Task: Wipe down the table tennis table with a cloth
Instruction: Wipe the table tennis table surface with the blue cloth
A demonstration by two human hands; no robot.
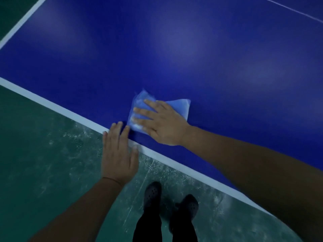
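Observation:
The dark blue table tennis table [174,49] fills the upper part of the head view, with a white line along its near edge. A folded light blue cloth [180,106] lies flat on it close to that edge. My right hand [162,123] presses down on the cloth with straight, spread fingers pointing left. My left hand [118,152] is flat and holds nothing, its fingertips resting on the white edge line just left of the cloth.
A scuffed green floor [43,154] lies below the table's near edge. My two feet in dark perforated clogs [152,194] stand on it right by the table. The table's left edge with its white line [22,20] runs at the upper left.

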